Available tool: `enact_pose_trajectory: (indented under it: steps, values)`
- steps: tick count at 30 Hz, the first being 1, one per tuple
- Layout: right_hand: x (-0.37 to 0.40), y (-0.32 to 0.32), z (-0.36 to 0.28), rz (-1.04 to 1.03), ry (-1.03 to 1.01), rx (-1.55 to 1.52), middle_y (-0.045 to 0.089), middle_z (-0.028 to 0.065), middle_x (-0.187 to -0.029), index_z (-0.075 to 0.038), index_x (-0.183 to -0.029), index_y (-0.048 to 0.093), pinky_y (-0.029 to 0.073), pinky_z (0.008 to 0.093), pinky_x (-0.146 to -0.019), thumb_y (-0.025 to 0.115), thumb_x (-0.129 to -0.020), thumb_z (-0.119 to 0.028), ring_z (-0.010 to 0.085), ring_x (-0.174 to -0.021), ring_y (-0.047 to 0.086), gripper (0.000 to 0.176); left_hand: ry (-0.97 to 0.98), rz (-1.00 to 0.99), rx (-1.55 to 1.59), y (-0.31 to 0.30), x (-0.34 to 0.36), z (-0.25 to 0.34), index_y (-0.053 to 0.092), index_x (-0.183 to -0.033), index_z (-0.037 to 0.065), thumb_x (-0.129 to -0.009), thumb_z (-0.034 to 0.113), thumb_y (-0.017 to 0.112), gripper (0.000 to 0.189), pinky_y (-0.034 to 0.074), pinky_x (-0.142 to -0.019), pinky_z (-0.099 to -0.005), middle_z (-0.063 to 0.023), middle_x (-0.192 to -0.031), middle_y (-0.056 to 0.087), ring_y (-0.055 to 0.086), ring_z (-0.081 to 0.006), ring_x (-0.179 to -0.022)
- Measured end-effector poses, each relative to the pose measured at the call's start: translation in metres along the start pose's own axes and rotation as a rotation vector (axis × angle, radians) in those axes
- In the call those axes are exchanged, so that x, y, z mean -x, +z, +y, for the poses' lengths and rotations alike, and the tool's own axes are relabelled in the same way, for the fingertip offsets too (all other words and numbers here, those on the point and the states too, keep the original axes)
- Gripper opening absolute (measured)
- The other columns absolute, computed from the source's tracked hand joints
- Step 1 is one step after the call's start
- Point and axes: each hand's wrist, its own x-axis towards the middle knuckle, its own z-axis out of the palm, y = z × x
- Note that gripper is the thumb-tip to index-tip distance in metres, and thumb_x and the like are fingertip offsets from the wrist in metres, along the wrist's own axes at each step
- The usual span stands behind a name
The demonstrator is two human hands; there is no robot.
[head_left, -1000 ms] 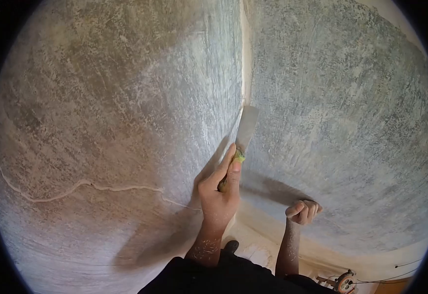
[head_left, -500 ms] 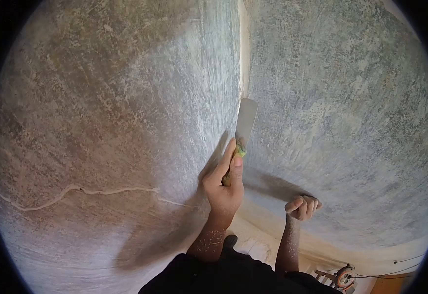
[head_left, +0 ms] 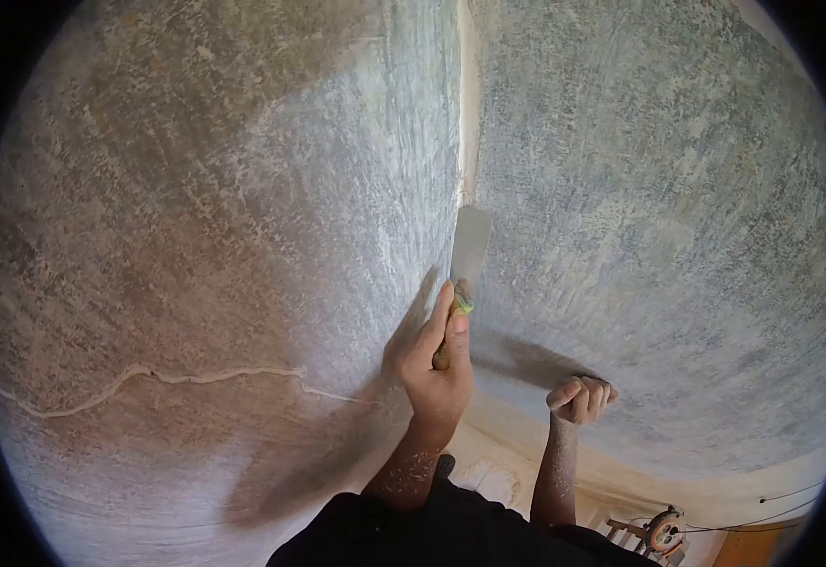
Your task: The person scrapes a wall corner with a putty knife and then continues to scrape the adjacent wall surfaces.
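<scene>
My left hand (head_left: 438, 369) is closed around the handle of a putty knife (head_left: 471, 246), index finger stretched along the handle and thumb on its other side. The wide metal blade points up and lies along the corner where two walls meet, its tip at the lower end of a pale strip (head_left: 469, 113) in that corner. To the right and lower, my right hand (head_left: 583, 400) is curled into a fist close to the right wall, and no object shows in it. Pale flecks cover both forearms.
The left wall (head_left: 196, 236) is mottled, with a pale wavy crack line (head_left: 215, 375) low across it. The right wall (head_left: 649, 217) is grey-green and scuffed. At the lower right are a cable reel (head_left: 664, 537), thin dark cables and part of a wooden ladder-like frame (head_left: 625, 532).
My left hand and the putty knife have slid slightly down along the corner. My right fist has barely moved.
</scene>
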Motion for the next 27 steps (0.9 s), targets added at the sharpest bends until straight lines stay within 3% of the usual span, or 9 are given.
enact_pose_trajectory:
  steps: [5, 11, 14, 17, 23, 26, 27]
  values:
    - [-0.002, -0.002, 0.002, -0.016, -0.003, 0.014, 0.053, 0.0024, -0.064, -0.011, -0.061, 0.049, 0.038, 0.0355, -0.068, 0.049, -0.086, -0.008, 0.0204, -0.057, 0.051, 0.025, -0.060, 0.017, 0.086, 0.006, 0.004, -0.002, 0.058, -0.128, -0.008, -0.098, 0.012, 0.057, 0.036, 0.052, -0.085, -0.0312, -0.0217, -0.114, 0.068, 0.067, -0.0214, -0.098]
    - [0.002, -0.007, 0.001, -0.048, -0.011, 0.022, 0.055, 0.0034, -0.068, -0.010, -0.065, 0.049, 0.038, 0.0357, -0.069, 0.050, -0.086, -0.008, 0.0209, -0.058, 0.051, 0.021, 0.009, 0.041, 0.067, 0.015, 0.011, -0.012, 0.058, -0.128, -0.008, -0.099, 0.012, 0.056, 0.036, 0.052, -0.084, -0.0307, -0.0207, -0.112, 0.069, 0.067, -0.0197, -0.095]
    - [0.004, -0.002, 0.003, -0.042, -0.020, 0.008, 0.056, 0.0035, -0.069, -0.010, -0.065, 0.048, 0.038, 0.0356, -0.069, 0.050, -0.086, -0.007, 0.0211, -0.059, 0.052, 0.021, 0.083, 0.056, 0.034, 0.016, -0.007, -0.006, 0.059, -0.127, -0.007, -0.097, 0.008, 0.058, 0.034, 0.051, -0.069, -0.0269, -0.0160, -0.094, 0.071, 0.065, -0.0147, -0.078]
    - [0.008, -0.005, 0.005, -0.045, -0.028, 0.035, 0.056, 0.0009, -0.071, -0.012, -0.067, 0.050, 0.038, 0.0346, -0.070, 0.051, -0.088, -0.012, 0.0189, -0.061, 0.053, 0.021, 0.025, 0.116, 0.101, 0.027, 0.001, 0.000, 0.058, -0.128, -0.007, -0.097, 0.007, 0.058, 0.034, 0.050, -0.066, -0.0264, -0.0141, -0.090, 0.070, 0.063, -0.0133, -0.075]
    - [0.009, -0.006, 0.003, -0.059, -0.017, 0.052, 0.056, -0.0007, -0.075, -0.014, -0.070, 0.050, 0.037, 0.0339, -0.071, 0.052, -0.090, -0.014, 0.0175, -0.062, 0.053, 0.020, 0.039, 0.149, 0.039, 0.031, 0.006, 0.008, 0.056, -0.130, -0.008, -0.097, 0.005, 0.057, 0.035, 0.051, -0.072, -0.0271, -0.0171, -0.100, 0.071, 0.067, -0.0162, -0.083]
    - [0.009, -0.006, 0.006, -0.068, -0.023, 0.045, 0.057, -0.0010, -0.075, -0.014, -0.071, 0.050, 0.038, 0.0341, -0.071, 0.052, -0.090, -0.015, 0.0173, -0.063, 0.054, 0.020, -0.069, 0.103, 0.107, 0.031, 0.017, -0.008, 0.056, -0.130, -0.008, -0.097, 0.005, 0.057, 0.035, 0.052, -0.074, -0.0277, -0.0182, -0.104, 0.071, 0.068, -0.0178, -0.087]
    - [0.009, -0.005, 0.007, -0.067, -0.027, 0.041, 0.056, -0.0011, -0.075, -0.014, -0.071, 0.050, 0.038, 0.0342, -0.071, 0.053, -0.090, -0.015, 0.0172, -0.063, 0.054, 0.020, 0.048, 0.134, 0.078, 0.030, 0.011, -0.006, 0.056, -0.130, -0.008, -0.097, 0.005, 0.057, 0.035, 0.052, -0.074, -0.0279, -0.0190, -0.104, 0.071, 0.068, -0.0178, -0.088]
